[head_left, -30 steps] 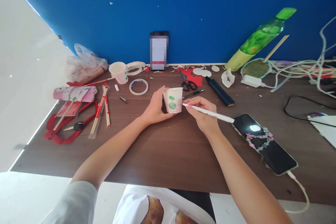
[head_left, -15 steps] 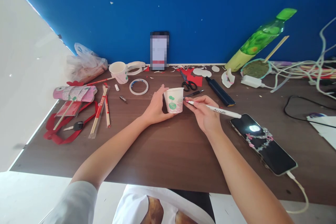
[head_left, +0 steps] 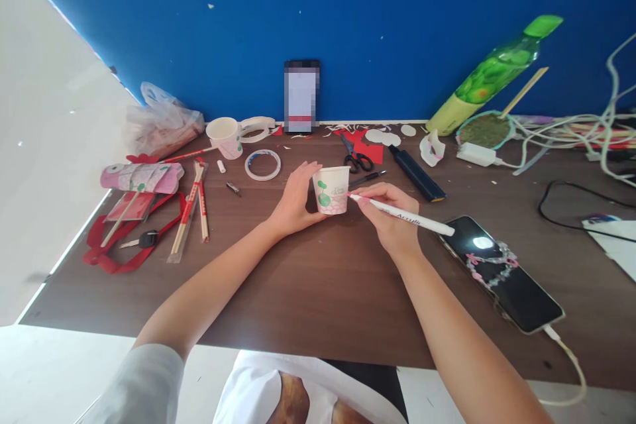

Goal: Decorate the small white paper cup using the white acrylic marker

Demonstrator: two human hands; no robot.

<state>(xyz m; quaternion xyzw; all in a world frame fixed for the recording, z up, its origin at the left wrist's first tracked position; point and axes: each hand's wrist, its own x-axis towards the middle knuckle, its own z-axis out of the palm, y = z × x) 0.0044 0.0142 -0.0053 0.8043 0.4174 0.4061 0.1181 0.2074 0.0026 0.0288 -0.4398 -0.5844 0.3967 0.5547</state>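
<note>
A white paper cup [head_left: 332, 191] with green leaf prints and a pink pattern round its base stands upright on the brown table [head_left: 318, 291]. My left hand [head_left: 297, 197] grips it from the left, thumb low at the base and fingers behind it. A white acrylic marker [head_left: 408, 215] lies in the pinch of my right hand [head_left: 395, 215], its pink tip against or very close to the cup's right side. Behind the cup are scissors [head_left: 358, 160] with black handles and a dark pen [head_left: 368, 177].
Tape rolls, a second paper cup [head_left: 226, 138], wrapped chopsticks [head_left: 185, 212] and a red ribbon [head_left: 119, 262] lie left. Rightward are a navy stick-shaped object [head_left: 417, 173], a charging phone [head_left: 521, 291], a leaning green bottle [head_left: 489, 79] and white cables. Another phone [head_left: 301, 96] leans on the blue panel.
The paper cup has turned slightly in my left hand, its print shifting left. My right hand has tilted the marker and brought its tip nearer the cup.
</note>
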